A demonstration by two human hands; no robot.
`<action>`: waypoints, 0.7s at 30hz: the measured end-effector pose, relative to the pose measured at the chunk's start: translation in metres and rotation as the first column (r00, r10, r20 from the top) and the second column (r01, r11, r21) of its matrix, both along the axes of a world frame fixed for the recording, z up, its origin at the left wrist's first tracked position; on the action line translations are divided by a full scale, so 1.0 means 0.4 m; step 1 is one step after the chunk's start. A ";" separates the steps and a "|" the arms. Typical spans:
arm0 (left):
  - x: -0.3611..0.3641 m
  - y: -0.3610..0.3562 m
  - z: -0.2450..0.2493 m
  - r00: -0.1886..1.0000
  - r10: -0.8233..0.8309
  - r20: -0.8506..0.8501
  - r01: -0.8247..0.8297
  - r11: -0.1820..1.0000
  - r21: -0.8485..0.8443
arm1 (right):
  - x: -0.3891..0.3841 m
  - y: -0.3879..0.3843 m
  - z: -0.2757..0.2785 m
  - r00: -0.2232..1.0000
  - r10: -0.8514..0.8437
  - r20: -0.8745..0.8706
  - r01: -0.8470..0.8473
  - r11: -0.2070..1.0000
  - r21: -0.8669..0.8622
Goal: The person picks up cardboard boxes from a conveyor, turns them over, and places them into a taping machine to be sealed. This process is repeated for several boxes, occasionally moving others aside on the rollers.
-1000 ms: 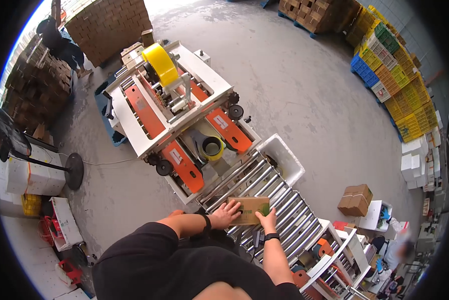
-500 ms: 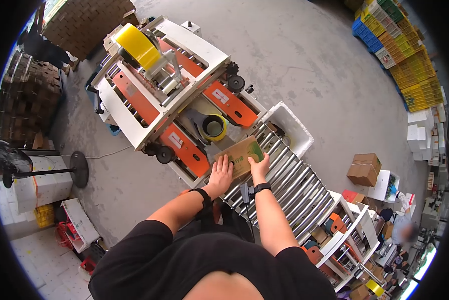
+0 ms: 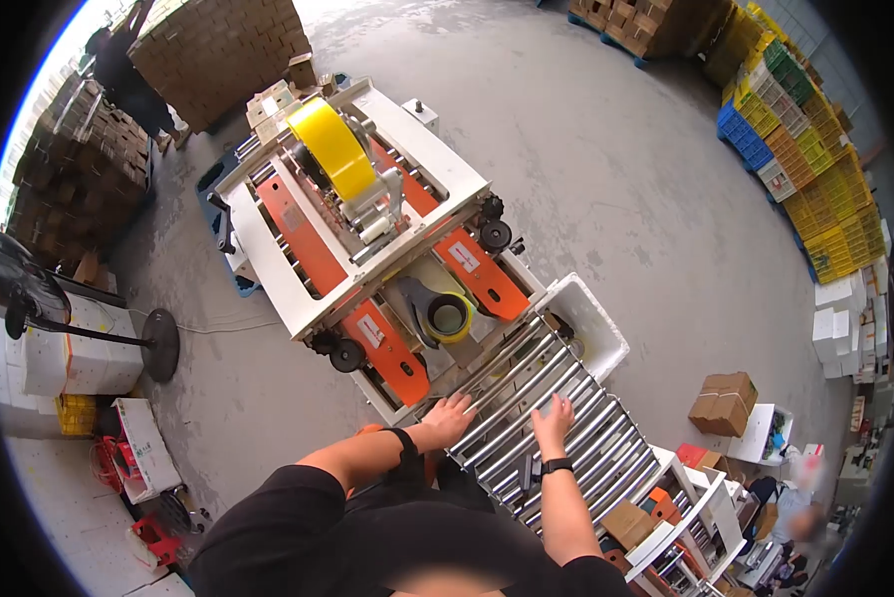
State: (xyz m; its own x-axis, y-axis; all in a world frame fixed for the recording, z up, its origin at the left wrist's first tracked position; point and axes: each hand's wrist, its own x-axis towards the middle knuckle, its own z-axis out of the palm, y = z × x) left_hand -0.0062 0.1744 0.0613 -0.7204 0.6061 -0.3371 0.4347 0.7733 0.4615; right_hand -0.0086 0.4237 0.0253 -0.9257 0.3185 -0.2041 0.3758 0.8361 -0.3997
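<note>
My left hand [image 3: 449,422] rests at the near edge of the roller conveyor [image 3: 557,428], its fingers stretched out and holding nothing. Over the rollers to the right is my right hand [image 3: 553,423], empty, with its fingers apart. Just beyond both hands stands a carton taping machine [image 3: 313,308] with orange side rails. A yellow roll of tape [image 3: 333,149] is mounted on its top. Between the near rails sits another tape roll [image 3: 449,318], its round core facing up. No carton is visible between my hands.
A white foam box [image 3: 591,323] stands right of the machine. At the conveyor's lower right are a small carton [image 3: 627,522] and another machine [image 3: 691,537]. A fan [image 3: 158,343] stands left. Stacked crates [image 3: 810,159] line the right; people are at the upper left and lower right.
The small printed carton has left both hands and is out of sight. My hands have drawn apart, the right one moving back over the rollers. The whole view has shifted.
</note>
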 end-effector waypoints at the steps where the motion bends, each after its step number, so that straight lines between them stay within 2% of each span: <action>1: 0.001 0.001 0.001 0.998 -0.020 0.067 0.021 1.000 -0.019 | 0.049 0.056 0.051 0.992 -0.040 0.116 0.028 0.994 0.107; 3: 0.004 0.007 0.009 0.972 -0.048 0.232 0.071 0.993 -0.093 | 0.163 0.165 0.110 0.964 -0.181 0.195 0.128 0.958 0.257; 4: 0.018 0.006 -0.029 0.973 -0.083 0.216 0.100 0.992 -0.071 | 0.208 0.202 0.164 0.932 -0.264 0.250 0.177 0.930 0.322; 5: 0.014 0.012 -0.015 0.961 -0.117 0.253 0.148 0.983 -0.111 | 0.254 0.245 0.186 0.888 -0.352 0.297 0.227 0.896 0.381; 7: 0.019 0.020 -0.015 0.946 -0.101 0.307 0.139 0.985 -0.103 | 0.346 0.325 0.197 0.806 -0.477 0.351 0.284 0.831 0.479; 8: 0.028 0.026 -0.027 0.940 -0.108 0.324 0.147 0.984 -0.101 | 0.404 0.371 0.174 0.804 -0.481 0.349 0.292 0.832 0.472; 10: 0.031 0.036 -0.004 0.912 -0.154 0.379 0.227 0.961 -0.158 | 0.447 0.363 0.235 0.793 -0.439 0.422 0.240 0.862 0.446; 12: 0.042 0.048 0.006 0.910 -0.148 0.387 0.228 0.958 -0.171 | 0.516 0.428 0.151 0.914 -0.264 0.307 0.105 0.887 0.449; 14: 0.054 0.055 0.006 0.910 -0.151 0.386 0.233 0.956 -0.176 | 0.488 0.427 0.175 0.854 -0.308 0.419 0.127 0.905 0.406; 17: 0.067 0.074 0.032 0.903 -0.094 0.420 0.190 0.962 -0.193 | 0.494 0.481 0.163 0.835 -0.271 0.478 0.094 0.927 0.362; 21: 0.085 0.088 0.036 0.902 -0.082 0.424 0.186 0.960 -0.208 | 0.483 0.505 0.153 0.828 -0.166 0.535 -0.057 0.925 0.376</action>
